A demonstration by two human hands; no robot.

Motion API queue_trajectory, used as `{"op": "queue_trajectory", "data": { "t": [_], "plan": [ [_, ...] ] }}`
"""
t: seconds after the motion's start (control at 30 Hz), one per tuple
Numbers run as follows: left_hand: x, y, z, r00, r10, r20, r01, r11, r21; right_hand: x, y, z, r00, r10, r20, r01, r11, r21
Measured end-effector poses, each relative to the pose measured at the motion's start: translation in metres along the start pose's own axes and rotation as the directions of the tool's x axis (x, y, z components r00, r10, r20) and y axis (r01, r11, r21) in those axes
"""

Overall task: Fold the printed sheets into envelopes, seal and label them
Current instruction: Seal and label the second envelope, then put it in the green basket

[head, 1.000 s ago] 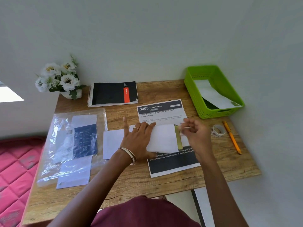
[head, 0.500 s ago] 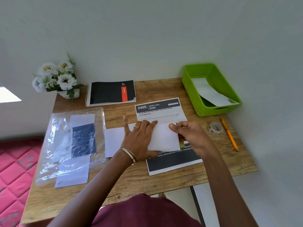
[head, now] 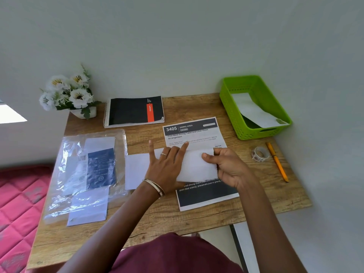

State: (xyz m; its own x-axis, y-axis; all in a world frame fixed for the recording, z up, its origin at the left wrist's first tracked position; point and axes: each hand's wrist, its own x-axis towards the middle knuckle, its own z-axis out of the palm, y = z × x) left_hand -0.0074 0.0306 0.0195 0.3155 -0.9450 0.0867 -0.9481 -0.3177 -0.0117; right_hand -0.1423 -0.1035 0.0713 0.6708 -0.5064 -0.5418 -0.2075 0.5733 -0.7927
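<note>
And the flap is down! A second ago we could see a yellow-green strip standing along the right end of the white envelope (head: 197,164), with the right hand (head: 228,170) peeling at it; now that strip is out of sight and the end looks folded flat. We read that as the seal closing on this one, with pressing it firm and labelling yet to come (a judgement, mind, since the flap itself sits under the fingers).

The left hand (head: 165,168) lies flat on the envelope's left half, fingers straight and spread, pinning it. The right hand curls round the envelope's right end, thumb on top, pinching it.

The envelope lies across the middle of a printed sheet (head: 193,134), hiding its centre. Above the envelope we read "3405", "DINING AREA" and "Post-Meal Dining Table and Chair Reset Arrangement"; below it, part of a line, "placemats (not in place)".

Right of the envelope sit a roll of stickers (head: 260,154) and an orange pen (head: 276,161). Beyond those, the green basket (head: 232,107) holds another envelope.
</note>
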Motion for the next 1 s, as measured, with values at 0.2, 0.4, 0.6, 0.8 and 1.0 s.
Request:
{"op": "queue_trajectory", "data": {
  "t": [0.2,0.4,0.6,0.8,1.0],
  "plan": [
    [0.003,-0.009,-0.008,0.992,-0.043,0.115,0.046,0.999,-0.029,0.008,0.011,0.007,0.999,-0.031,0.009,0.030,0.999,0.028],
    [0.009,-0.020,-0.011,0.989,-0.097,0.114,0.109,0.989,-0.100,0.010,0.002,0.007,0.989,-0.138,-0.057,0.134,0.989,-0.069],
    [0.000,-0.048,-0.012,0.976,-0.209,0.056,0.215,0.967,-0.135,0.038,0.006,-0.023,0.742,-0.500,-0.447,0.128,0.760,-0.637],
    [-0.005,-0.050,-0.016,0.973,-0.228,0.046,0.232,0.961,-0.149,0.068,0.031,-0.014,0.808,-0.421,-0.412,-0.235,0.412,-0.881],
    [-0.008,-0.051,-0.016,0.974,-0.223,0.029,0.224,0.957,-0.186,0.079,0.026,-0.013,0.781,-0.343,-0.521,-0.293,0.536,-0.792]
  ]
}}
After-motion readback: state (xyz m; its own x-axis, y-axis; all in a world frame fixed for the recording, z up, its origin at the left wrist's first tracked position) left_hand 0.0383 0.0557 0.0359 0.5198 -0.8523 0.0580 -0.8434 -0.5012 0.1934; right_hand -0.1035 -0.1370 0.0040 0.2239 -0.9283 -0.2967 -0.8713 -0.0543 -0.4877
